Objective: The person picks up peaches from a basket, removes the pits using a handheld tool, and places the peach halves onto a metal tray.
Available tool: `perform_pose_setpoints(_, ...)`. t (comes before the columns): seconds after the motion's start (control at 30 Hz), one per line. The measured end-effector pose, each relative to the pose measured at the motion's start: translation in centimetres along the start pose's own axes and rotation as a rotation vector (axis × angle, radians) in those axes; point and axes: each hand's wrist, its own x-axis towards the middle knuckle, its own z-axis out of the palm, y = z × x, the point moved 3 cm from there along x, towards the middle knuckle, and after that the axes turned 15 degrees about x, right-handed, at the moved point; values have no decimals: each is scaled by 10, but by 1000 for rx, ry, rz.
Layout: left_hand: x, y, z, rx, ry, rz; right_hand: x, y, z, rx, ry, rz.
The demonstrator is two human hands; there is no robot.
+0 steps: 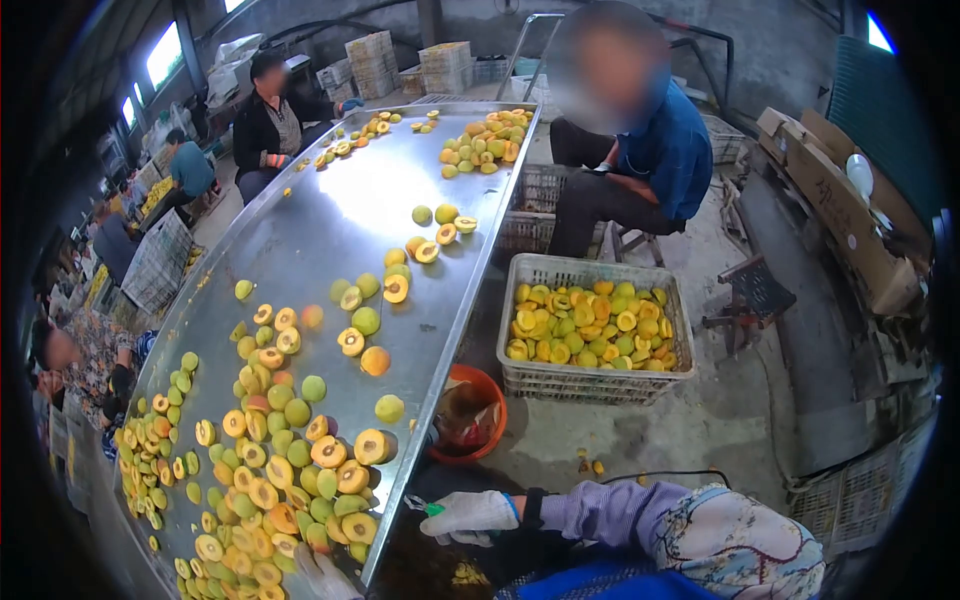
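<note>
My right hand [472, 514], in a white glove, is closed round a small tool with a green handle [433, 509] and a metal end, just right of the metal table's edge. My left hand [325, 576], also in a pale glove, is at the bottom of the view over the table's near edge. Its fingers reach towards the fruit and look stretched out, with nothing visible in them. Beside it lies a large spread of halved and whole yellow-green fruit [262, 492], many halves with the stone showing. The metal table [330, 225] slopes away to the back.
A crate [598, 385] of fruit halves and an orange bucket [489, 447] stand right of the table. A person in blue [680, 150] sits beyond the crate, another [262, 130] at the table's far left. More people and crates are farther left; cardboard [830, 190] lies at right.
</note>
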Motion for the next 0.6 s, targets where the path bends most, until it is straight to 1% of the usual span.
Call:
perform_pose_setpoints(0.03, -2, 6, -5, -107, -10, -33, 0, 0, 0, 3, 6, 8)
perform_pose_setpoints(0.13, -4, 8, -12, -71, -31, -8, -3, -3, 3, 20, 18, 11)
perform_pose_setpoints(0.17, -1, 2, -13, 17, -53, -24, -3, -3, 5, 19, 9, 16)
perform_pose_setpoints(0.2, 6, -19, -9, 18, -47, -32, -3, -3, 6, 18, 12, 12)
perform_pose_setpoints(0.23, 14, -54, 1, 170, 15, 122, -3, -4, 6, 18, 18, 6)
perform_pose_setpoints(0.3, 22, -98, 19, 471, 129, 443, -2, -3, 4, 23, 33, 0)
perform_pose_setpoints(0.33, 15, -106, 5, 378, 83, 305, -2, 0, 2, 43, 24, -3)
perform_pose_setpoints(0.37, 8, -100, -12, 217, 36, 109, -3, 1, 0, 61, 16, -6)
perform_pose_setpoints(0.43, -6, -90, -41, -9, 28, -97, -4, -3, 0, 46, 36, 8)
perform_pose_setpoints(0.5, -18, -80, -69, -165, 50, -180, -5, -5, 3, 46, 41, 13)
perform_pose_setpoints(0.6, -31, -63, -101, -333, 71, -230, -3, -7, 6, 41, 37, 24)
